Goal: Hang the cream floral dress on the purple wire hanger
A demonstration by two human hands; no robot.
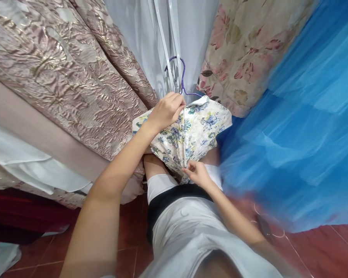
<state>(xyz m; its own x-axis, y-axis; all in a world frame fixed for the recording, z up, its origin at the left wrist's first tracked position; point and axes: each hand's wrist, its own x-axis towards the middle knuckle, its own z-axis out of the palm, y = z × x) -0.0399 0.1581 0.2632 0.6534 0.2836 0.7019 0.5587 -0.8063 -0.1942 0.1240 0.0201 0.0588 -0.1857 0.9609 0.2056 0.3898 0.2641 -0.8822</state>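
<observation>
- Red floor tiles (316, 251) are being bordered by hanging cloths: pink-and-gold brocade (43, 58) at the left, pale sheer fabric (130, 23) behind, and bright blue tulle (290, 154) at the right.
- In front of the person's legs, a floral garment (210, 121) is being held midway between these cloths, with a purple hanger (183, 69) being seen at its neck; whether the hook is being borne by anything cannot be told.
- By the left hand (166, 112), the cloth near the neckline is being pinched between thumb and fingers.
- By the right hand (197, 174), the lower end of the centre line (185, 135) is being pinched; whether a zip or a seam is being gripped cannot be told.
- For good handling, light, even tension is probably being called for, so that the line is being held straight without puckering.
- White ground is being patterned with blue flowers and yellow-green leaves; short sleeves are being spread outward.
</observation>
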